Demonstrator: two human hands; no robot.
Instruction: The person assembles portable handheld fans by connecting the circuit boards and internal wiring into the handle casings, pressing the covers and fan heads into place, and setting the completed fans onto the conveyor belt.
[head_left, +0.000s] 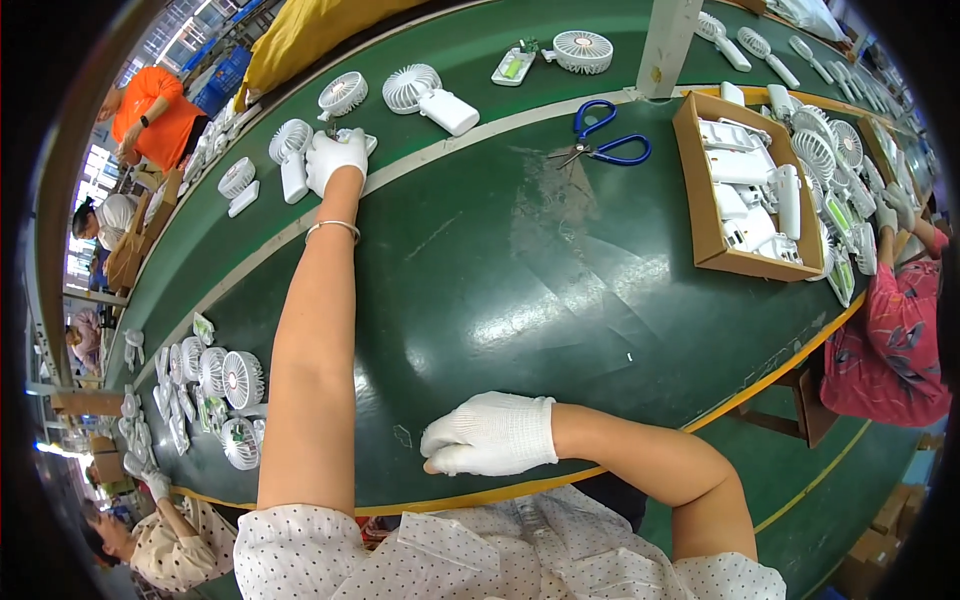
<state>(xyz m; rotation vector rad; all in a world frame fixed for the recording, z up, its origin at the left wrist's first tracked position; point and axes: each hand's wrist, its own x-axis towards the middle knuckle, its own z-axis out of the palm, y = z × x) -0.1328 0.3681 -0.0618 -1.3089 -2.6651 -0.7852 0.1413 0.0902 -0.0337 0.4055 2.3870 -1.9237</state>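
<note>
My left hand (336,160), in a white glove, reaches out to the green belt at the far left. Its fingers close over the handle of a white handheld fan (343,93), whose round head shows just beyond them. Another fan (291,142) lies close beside this hand on its left. My right hand (490,435), also gloved, rests low over the near edge of the green table (480,260). Its fingers are curled together, and whatever they may hold is hidden. Blue-handled scissors (605,137) lie spread at the table's far side.
More fans (430,95) lie along the belt. A cardboard box (705,225) of white fan parts stands at the right, with a fan pile beside it. Another fan cluster (215,385) is at the left. Co-workers sit on both sides; a metal post (668,50) rises behind.
</note>
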